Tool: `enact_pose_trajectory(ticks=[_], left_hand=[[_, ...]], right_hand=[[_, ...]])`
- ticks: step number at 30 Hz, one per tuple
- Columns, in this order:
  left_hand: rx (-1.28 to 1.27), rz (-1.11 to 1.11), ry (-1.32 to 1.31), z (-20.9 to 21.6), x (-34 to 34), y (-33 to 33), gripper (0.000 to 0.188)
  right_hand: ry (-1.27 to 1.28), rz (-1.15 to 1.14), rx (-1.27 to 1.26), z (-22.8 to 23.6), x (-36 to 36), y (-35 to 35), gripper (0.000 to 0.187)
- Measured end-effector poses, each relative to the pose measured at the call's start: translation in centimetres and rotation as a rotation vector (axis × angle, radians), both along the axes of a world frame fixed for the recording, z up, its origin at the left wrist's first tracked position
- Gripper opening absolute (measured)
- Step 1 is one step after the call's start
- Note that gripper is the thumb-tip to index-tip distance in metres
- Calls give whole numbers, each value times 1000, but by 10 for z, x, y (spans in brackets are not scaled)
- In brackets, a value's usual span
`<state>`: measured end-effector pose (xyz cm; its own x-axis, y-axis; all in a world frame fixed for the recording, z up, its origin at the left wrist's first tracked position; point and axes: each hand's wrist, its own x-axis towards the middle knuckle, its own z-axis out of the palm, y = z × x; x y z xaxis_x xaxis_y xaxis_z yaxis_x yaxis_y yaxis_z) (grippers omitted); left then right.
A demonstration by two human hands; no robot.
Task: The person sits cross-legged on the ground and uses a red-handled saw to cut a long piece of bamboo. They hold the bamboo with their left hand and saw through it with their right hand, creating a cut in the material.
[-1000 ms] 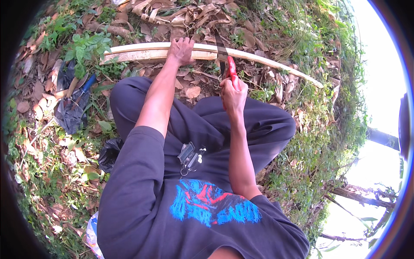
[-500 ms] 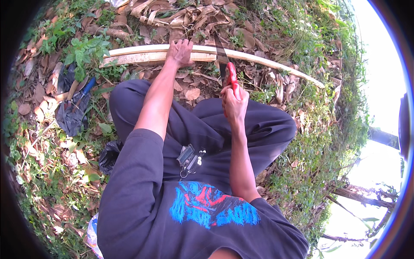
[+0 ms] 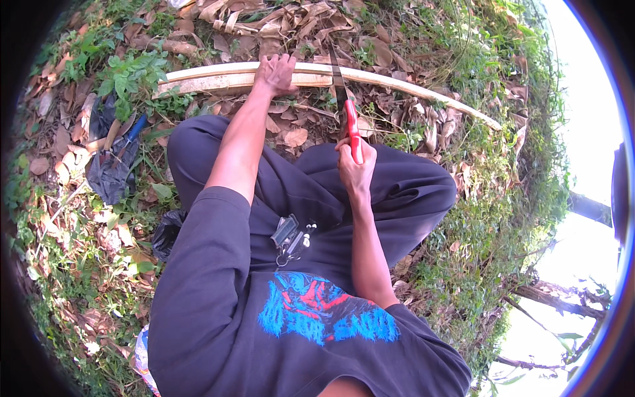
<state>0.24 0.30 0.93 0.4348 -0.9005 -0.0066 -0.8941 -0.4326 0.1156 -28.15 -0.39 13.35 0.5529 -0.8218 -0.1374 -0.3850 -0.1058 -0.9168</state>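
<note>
I am sitting outdoors on leaf-littered ground [image 3: 66, 218]. My left hand [image 3: 276, 71] is pressing the pale wooden strip [image 3: 410, 87] lying far; my right hand [image 3: 356, 169] is gripping a red-handled saw [image 3: 351, 126] across it.

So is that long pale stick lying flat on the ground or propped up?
Lying flat. The long pale stick rests along the dry leaves, the left hand pressing on it, while the right hand sets a red-handled knife against it.
</note>
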Motion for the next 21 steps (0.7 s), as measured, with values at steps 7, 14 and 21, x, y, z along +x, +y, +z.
enact_pose_trajectory(ticks=[7, 14, 21], left_hand=[[-29, -2, 33, -8, 3, 1, 64], [4, -9, 41, -3, 4, -4, 67], [-4, 8, 69, -7, 3, 2, 65]], right_hand=[[-42, -2, 54, 9, -31, 52, 14], [-74, -34, 87, -4, 3, -11, 17], [-27, -42, 87, 17, -23, 38, 12]])
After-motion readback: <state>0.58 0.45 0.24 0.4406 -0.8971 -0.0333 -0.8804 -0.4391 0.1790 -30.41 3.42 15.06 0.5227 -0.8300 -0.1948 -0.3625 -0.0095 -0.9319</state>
